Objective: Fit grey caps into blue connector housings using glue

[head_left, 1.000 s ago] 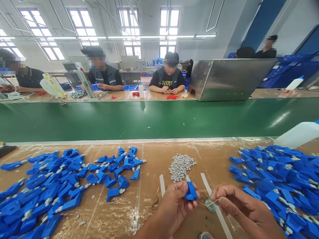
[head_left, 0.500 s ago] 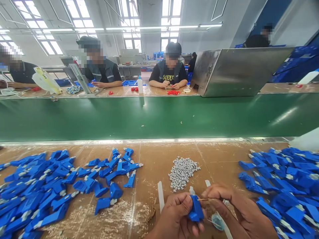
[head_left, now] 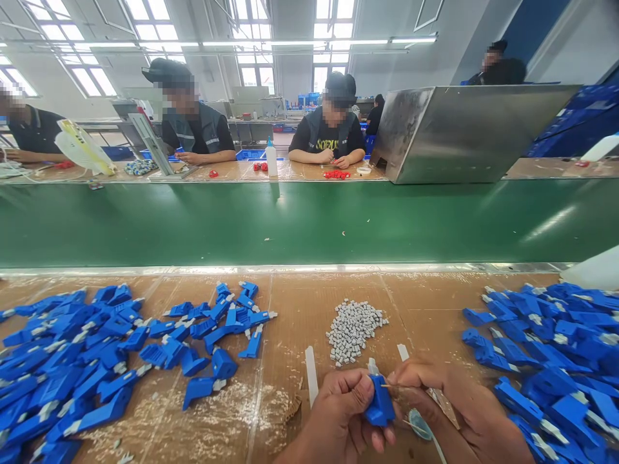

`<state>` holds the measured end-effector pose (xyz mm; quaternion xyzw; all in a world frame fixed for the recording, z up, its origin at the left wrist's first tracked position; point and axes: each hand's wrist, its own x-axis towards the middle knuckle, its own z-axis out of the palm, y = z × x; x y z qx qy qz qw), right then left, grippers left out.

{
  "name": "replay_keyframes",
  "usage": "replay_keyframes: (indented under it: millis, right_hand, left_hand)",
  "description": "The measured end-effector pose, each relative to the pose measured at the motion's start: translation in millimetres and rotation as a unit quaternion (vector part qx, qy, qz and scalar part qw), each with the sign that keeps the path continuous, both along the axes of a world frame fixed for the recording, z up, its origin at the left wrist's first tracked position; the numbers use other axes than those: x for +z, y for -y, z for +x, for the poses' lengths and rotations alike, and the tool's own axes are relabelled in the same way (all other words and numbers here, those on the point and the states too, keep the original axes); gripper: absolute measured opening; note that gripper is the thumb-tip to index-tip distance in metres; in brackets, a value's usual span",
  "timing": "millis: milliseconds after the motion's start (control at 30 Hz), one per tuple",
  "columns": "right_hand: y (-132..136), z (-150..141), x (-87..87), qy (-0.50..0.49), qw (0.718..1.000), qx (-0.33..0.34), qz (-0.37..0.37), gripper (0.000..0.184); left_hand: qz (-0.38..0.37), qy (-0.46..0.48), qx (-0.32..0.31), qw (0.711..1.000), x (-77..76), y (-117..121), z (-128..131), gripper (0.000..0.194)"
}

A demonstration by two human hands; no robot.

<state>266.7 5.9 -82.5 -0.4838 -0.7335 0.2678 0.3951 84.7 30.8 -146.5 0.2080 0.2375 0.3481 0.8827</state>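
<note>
Your left hand (head_left: 342, 412) grips a blue part (head_left: 382, 407), likely mid-work; your right hand (head_left: 449, 396), a stick (head_left: 385, 385). Left pile (head_left: 72, 377) or right pile (head_left: 551, 381) done? Unclear.

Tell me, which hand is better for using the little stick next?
Probably the right hand: it pinches the thin stick, and the stick's end is at the blue piece. The left hand is busy gripping that piece.

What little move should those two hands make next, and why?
Perhaps slide the thin stick gently along the blue part: the right hand holds the stick with its tip at the part's side, and the left hand has the part pinched.
</note>
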Motion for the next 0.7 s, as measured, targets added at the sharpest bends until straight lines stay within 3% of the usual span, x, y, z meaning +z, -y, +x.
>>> replay_keyframes:
  millis: [133, 300, 400, 533, 600, 700]
  right_hand:
    - [-0.3, 1.6, -3.6, 0.007, 1.000, -0.007, 0.011, 0.019]
    - [4.1, 10.9, -1.6, -0.010, 0.999, -0.023, 0.042, 0.019]
    - [24.3, 25.2, 6.9, 0.001, 0.998, -0.058, 0.003, 0.017]
    - [60.5, 29.6, 15.0, 0.065, 0.991, 0.036, -0.108, 0.024]
    - [72.3, 25.0, 12.8, 0.074, 0.989, 0.055, -0.117, 0.023]
    - [70.4, 21.4, 4.2, 0.086, 0.993, 0.007, -0.075, 0.022]
  left_hand:
    - [0.007, 0.002, -0.002, 1.000, 1.5, 0.3, 0.9, 0.053]
    - [-0.007, -0.006, 0.020, 1.000, 13.7, 0.5, -3.3, 0.048]
    - [-0.028, -0.010, 0.035, 0.999, 22.7, -1.5, -7.8, 0.047]
    - [-0.040, 0.009, 0.053, 0.998, 30.7, -4.9, -12.2, 0.043]
    - [-0.046, 0.019, 0.063, 0.997, 32.9, -6.2, -14.7, 0.039]
    - [-0.046, 0.031, 0.106, 0.993, 35.0, -11.5, -22.9, 0.032]
